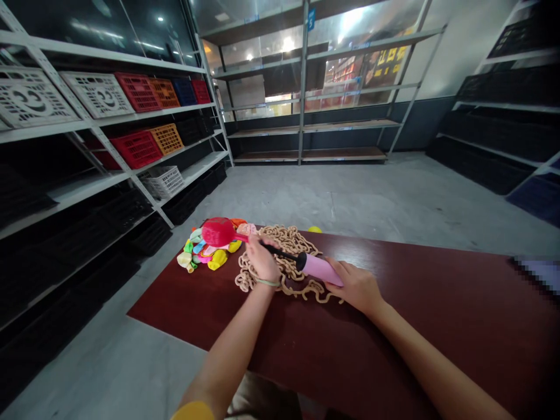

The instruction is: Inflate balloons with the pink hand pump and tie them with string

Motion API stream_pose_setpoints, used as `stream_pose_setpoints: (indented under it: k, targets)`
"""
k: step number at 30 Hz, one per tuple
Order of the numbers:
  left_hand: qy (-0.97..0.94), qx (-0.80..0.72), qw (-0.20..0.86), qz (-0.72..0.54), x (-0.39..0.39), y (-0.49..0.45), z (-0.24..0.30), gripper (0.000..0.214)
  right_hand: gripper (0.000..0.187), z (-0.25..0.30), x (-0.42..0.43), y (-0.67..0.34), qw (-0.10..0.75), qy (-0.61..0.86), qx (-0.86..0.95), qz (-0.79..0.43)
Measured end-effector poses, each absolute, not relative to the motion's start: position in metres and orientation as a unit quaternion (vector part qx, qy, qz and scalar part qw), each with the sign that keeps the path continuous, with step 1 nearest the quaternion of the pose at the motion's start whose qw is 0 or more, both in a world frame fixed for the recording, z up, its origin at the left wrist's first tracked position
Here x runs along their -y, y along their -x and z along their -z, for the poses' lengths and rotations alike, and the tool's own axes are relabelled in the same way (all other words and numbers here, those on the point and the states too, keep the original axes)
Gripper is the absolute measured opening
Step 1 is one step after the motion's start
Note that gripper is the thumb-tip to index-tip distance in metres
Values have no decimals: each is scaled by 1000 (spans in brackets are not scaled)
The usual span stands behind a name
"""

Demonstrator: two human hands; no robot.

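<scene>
Pump (317, 267), pink, mid-table on tan cord heap (297, 239). Right hand (356, 286) closed round barrel. Left hand (262, 259) pinches red balloon (217, 231) neck, seemingly onto nozzle. Loose balloons (199, 255) far left. Table (394, 332).

On the table (437, 326), a heap of limp balloons (199, 255) lies at the far left corner, a tangle of cord (289, 240) just right of it. Over the cord lies the pump (318, 268) — left hand (262, 261) at its tip, a swollen balloon (217, 231) jutting leftward above the heap, right hand (356, 286) on its barrel. A small ball (314, 229) sits behind the cord
</scene>
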State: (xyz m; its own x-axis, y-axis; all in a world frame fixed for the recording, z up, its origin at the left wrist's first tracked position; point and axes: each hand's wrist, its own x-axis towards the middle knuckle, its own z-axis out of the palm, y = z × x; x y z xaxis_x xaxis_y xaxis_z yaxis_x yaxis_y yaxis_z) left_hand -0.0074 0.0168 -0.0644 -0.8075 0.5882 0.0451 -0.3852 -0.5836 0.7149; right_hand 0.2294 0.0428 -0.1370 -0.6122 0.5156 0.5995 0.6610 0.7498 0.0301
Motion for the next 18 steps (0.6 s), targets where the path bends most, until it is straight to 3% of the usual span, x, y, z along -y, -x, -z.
stream_pose_setpoints:
  k: [7, 18]
  targets:
    - [-144, -363, 355, -850, -20, -33, 80, 28, 46, 134, -39, -227, 288, 317, 895, 127]
    - [-52, -361, 232, -902, -2, 81, 47, 16, 49, 128, -38, -226, 253, 301, 907, 151]
